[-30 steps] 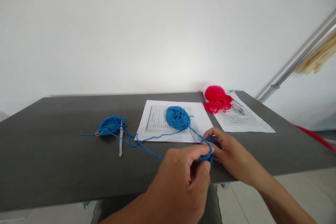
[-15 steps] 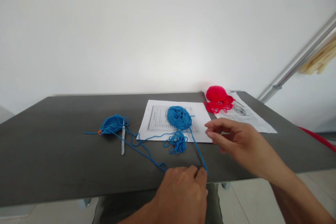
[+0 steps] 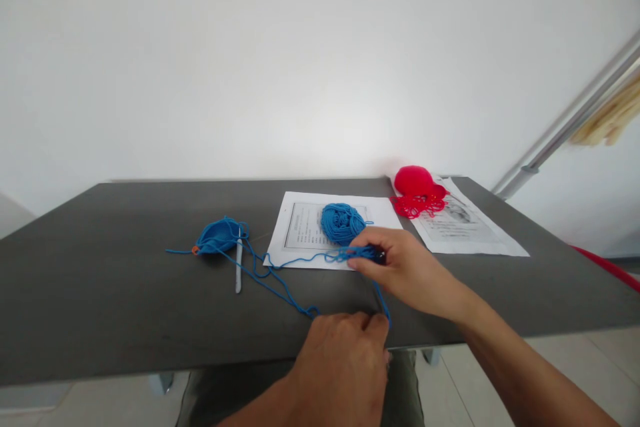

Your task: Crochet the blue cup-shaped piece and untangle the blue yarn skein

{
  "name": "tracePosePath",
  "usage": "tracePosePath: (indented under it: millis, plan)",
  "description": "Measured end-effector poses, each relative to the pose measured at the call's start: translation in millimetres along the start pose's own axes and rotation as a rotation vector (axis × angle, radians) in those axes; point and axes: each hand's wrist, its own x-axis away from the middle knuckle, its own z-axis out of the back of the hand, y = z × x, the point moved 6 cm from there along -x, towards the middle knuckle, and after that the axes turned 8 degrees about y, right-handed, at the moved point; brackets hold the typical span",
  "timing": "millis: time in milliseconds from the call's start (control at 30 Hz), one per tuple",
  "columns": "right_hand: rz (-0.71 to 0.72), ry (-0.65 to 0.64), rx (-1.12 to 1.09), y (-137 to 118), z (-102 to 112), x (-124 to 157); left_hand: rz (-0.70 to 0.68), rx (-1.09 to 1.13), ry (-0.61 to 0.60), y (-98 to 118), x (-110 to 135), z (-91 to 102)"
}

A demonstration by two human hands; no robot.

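Observation:
My right hand point(image 3: 400, 267) is closed in a pinch on a small tangle of blue yarn point(image 3: 357, 254) at the near edge of a printed sheet point(image 3: 300, 227). My left hand point(image 3: 345, 363) sits at the table's near edge, fingers curled, pinching a blue yarn strand point(image 3: 280, 290) that runs left across the table. A blue yarn ball point(image 3: 343, 222) rests on the sheet just behind my right hand. At the left lies a blue crocheted piece point(image 3: 216, 238) with a pale crochet hook point(image 3: 239, 267) beside it.
The dark grey table point(image 3: 100, 293) stands against a white wall. Red yarn with a red crocheted piece point(image 3: 417, 188) lies on a second printed sheet point(image 3: 465, 223) at the back right. A metal pole point(image 3: 570, 120) slants up at the right.
My right hand let go of the yarn tangle, rose, then came down left onto it beside the sheet and pinched it. My left hand stayed at the table's edge, pinching the strand.

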Motion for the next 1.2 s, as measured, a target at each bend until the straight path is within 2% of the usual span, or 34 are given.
tracePosePath:
  millis: [100,200,267,367,433,467,600,667,733,833,900,967,1033,1067,1100,1200]
  plan:
    - [-0.119,0.225,-0.287,10,31,8,0.036,0.028,0.035,-7,3,7.6]
    - [-0.227,0.454,-0.575,28,50,20,0.104,0.122,0.094,-18,7,16.7]
    - [-0.252,0.519,-0.596,38,55,28,0.173,0.240,0.125,-26,9,22.9]
    - [-0.286,0.541,-0.558,51,58,40,0.262,0.505,0.176,-35,9,34.6]
    - [-0.314,0.487,-0.487,56,56,47,0.318,0.714,0.210,-38,7,43.8]
    - [-0.323,0.416,-0.431,56,51,49,0.337,0.808,0.227,-37,5,48.7]
    - [-0.318,0.036,-0.261,39,10,53,0.274,0.971,0.300,-22,-1,67.2]
    - [-0.266,-0.012,-0.314,25,-8,51,0.203,0.895,0.317,-11,0,69.9]
    - [-0.186,-0.059,-0.376,13,-18,48,0.124,0.706,0.301,-1,3,65.4]
    - [-0.145,-0.074,-0.269,16,-9,45,0.051,0.365,0.147,6,6,42.5]
    - [-0.158,0.037,-0.048,25,13,41,-0.011,0.156,0.040,6,7,24.3]
    - [-0.120,0.193,0.160,23,33,35,-0.079,-0.014,-0.022,4,6,8.4]
    - [-0.037,0.279,0.218,10,36,28,-0.113,-0.102,-0.048,1,3,-4.4]
    - [0.004,0.257,0.190,2,30,25,-0.123,-0.116,-0.051,-1,1,-9.4]
    - [0.033,0.174,0.149,-5,18,21,-0.128,-0.117,-0.046,-2,-1,-13.2]
    - [0.085,-0.152,0.092,-18,-25,14,-0.136,-0.092,-0.024,-4,-5,-18.4]
